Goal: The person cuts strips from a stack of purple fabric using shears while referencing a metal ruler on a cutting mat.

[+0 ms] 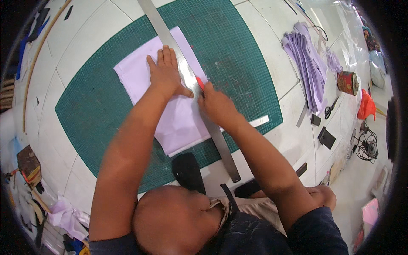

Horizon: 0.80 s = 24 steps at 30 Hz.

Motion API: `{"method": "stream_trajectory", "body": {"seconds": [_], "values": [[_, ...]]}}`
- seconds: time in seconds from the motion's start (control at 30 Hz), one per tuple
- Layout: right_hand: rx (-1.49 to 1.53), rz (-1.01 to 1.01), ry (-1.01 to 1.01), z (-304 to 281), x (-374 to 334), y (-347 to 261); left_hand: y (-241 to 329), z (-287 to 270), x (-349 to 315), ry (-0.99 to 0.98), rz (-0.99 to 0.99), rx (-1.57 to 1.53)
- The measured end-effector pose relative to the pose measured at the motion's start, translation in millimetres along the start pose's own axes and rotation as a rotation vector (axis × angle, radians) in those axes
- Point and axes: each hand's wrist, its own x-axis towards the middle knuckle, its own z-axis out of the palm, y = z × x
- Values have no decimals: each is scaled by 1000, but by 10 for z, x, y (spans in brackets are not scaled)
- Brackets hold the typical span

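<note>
A folded piece of lilac cloth [180,123] lies on a green gridded cutting mat [246,76]. Across the cloth, from far left to near right, runs a long metal ruler [170,38]. My left hand [165,74] presses flat with fingers spread, partly on the cloth and partly on the ruler. Just right of it, my right hand [216,104] is closed around a red cutter knife [200,83] at the ruler's right edge. The fingers hide most of the knife, and its blade tip cannot be made out.
A white strip [260,121] lies on the mat beyond my right wrist. On the tiled floor to the right are a bundle of lilac strips [307,63], a round tin [347,83], black scissors [330,108] and a black block [326,138]. A wooden stick [36,63] lies far left.
</note>
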Motion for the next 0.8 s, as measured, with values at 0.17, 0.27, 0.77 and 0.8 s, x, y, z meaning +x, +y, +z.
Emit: {"method": "stream_trajectory", "body": {"seconds": [0.17,0.27,0.77,0.8], "values": [[-10,141,-101,263,-1092,447,1,19,4,-20,4,29],[-44,194,-174,382,-1661,758,-8,17,-13,-34,3,23],[-80,-2,53,-271,-894,330,-63,-48,-26,6,4,-32],[-69,-25,102,-302,-600,263,-20,-69,-15,7,14,-44]]}}
